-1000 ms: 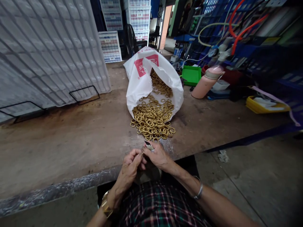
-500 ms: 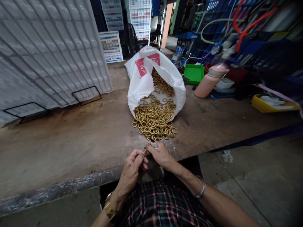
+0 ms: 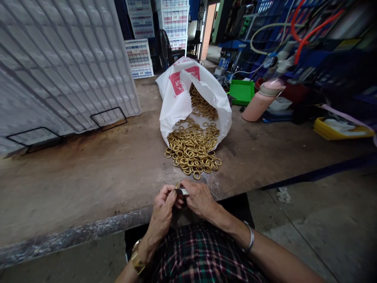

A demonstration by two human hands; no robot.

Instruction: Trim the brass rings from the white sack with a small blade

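Near the table's front edge, my left hand (image 3: pixel 163 204) is closed, pinching a brass-coloured ring (image 3: pixel 177 186) between thumb and fingers. My right hand (image 3: pixel 201 198) grips a small flat tool with a white handle (image 3: pixel 184 192) and a dark end; its exact kind is unclear. That dark end lies against or very close to the ring, and fingers hide part of both. Just beyond my hands, a heap of brass-coloured rings (image 3: pixel 191 151) spills from the mouth of a white plastic sack (image 3: pixel 175 106) with red print. One loose ring (image 3: pixel 196 175) lies at the heap's near edge.
White ribbed plastic trays (image 3: pixel 67 67) stand upright at the left in black wire stands (image 3: pixel 108 118). To the right are a pink bottle (image 3: pixel 259 102), a green tray (image 3: pixel 241 92) and a yellow tray (image 3: pixel 338 129). White crates (image 3: pixel 173 23) are stacked behind the wooden table (image 3: pixel 88 177).
My right hand has drawn back slightly from the heap and turned, bringing the tool's dark end leftward to the ring in my left hand. My left hand has barely moved.
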